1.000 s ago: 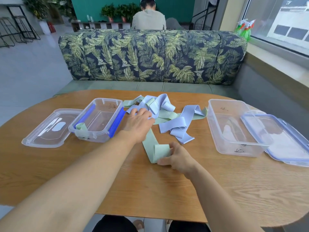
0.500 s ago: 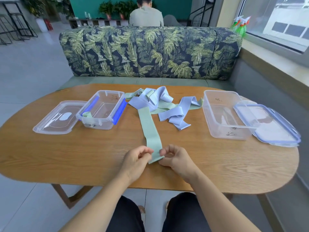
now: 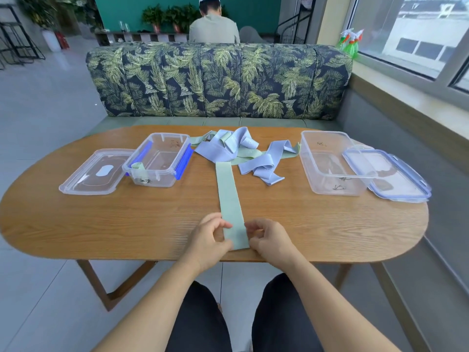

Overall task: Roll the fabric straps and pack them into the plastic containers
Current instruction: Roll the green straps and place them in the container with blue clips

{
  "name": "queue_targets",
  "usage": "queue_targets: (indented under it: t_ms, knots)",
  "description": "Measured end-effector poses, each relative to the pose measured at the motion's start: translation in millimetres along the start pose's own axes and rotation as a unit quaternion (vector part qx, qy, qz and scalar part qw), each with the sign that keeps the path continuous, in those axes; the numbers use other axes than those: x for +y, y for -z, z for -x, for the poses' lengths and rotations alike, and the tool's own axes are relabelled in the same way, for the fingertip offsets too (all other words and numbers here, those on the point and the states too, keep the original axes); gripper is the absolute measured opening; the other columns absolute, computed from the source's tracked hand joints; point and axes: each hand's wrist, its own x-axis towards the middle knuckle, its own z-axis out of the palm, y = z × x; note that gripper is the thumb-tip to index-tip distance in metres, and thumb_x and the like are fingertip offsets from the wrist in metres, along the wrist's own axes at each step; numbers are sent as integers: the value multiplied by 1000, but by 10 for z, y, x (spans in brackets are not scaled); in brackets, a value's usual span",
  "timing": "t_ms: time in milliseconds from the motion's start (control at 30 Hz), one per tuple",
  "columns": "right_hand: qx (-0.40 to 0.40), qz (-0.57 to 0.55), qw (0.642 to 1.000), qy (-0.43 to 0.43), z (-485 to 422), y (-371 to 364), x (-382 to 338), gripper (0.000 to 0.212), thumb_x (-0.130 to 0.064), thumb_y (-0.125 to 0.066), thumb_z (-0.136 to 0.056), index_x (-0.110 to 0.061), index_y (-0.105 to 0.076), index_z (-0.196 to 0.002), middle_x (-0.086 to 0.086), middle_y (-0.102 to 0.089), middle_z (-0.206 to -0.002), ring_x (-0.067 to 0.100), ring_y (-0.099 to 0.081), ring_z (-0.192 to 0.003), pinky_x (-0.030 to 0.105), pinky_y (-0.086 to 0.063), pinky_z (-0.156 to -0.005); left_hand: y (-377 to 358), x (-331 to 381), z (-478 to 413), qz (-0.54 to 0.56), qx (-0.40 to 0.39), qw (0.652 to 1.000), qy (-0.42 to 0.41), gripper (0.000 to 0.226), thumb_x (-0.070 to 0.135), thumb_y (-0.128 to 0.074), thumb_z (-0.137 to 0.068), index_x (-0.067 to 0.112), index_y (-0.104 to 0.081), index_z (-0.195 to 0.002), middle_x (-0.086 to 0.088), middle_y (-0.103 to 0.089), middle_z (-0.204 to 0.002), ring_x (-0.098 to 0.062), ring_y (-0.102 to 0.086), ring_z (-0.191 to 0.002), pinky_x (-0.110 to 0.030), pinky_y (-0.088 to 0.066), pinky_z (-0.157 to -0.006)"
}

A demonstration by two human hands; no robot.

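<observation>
The green fabric strap (image 3: 229, 199) lies flat and straight on the desk (image 3: 127, 224). Its near end sits between the two hands, and its far end runs away from them under the heap of blue and green straps (image 3: 243, 153) well beyond the fingertips. The left hand (image 3: 206, 240) pinches the left edge of that near end and the right hand (image 3: 271, 240) pinches the right edge, both with fingers curled onto the cloth.

The step looks like the very start of a roll, since no turn shows in the strap yet. The next move calls for tucking the end over tightly and winding away from the body with both edges kept level. The far end may drag the heap along (it is trapped beneath it).

Out beyond the left hand stands the small container with blue clips (image 3: 158, 162), already holding one green roll (image 3: 137, 165). The large container (image 3: 330, 163) stands beyond the right hand and appears unfilled.
</observation>
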Motion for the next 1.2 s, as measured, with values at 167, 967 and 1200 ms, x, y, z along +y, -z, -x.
queue_targets:
  t_ms: [167, 967, 1200]
  knots:
    - [29, -30, 999, -21, 17, -166, -70, 42, 1, -49, -84, -14, -64, -120, 1, -66, -106, 15, -60, -83, 17, -47, -60, 82, 59, -71, 31, -10, 999, 24, 38, 0, -57, -75, 24, -62, -105, 11, -53, -121, -3, -47, -117, -21, -38, -92]
    - [9, 219, 967, 132, 35, -139, -38, 11, -22, -62, -91, -17, -72, -91, -17, -43, -80, 5, -45, -78, 25, -39, -68, 59, -18, 167, -157, 1, 985, -67, 11, 28, -65, -91, 19, -70, -86, 15, -50, -103, -6, -47, -99, -21, -41, -84]
    - [-44, 213, 976, 11, -111, -66, -159, 14, -22, -67, -81, -17, -62, -69, -7, -59, -67, 14, -53, -66, 29, -45, -60, 160, 161, 145, -221, -45, 974, -36, 13, 33, -54, -96, 29, -63, -88, 17, -55, -87, -6, -45, -93, -32, -33, -95]
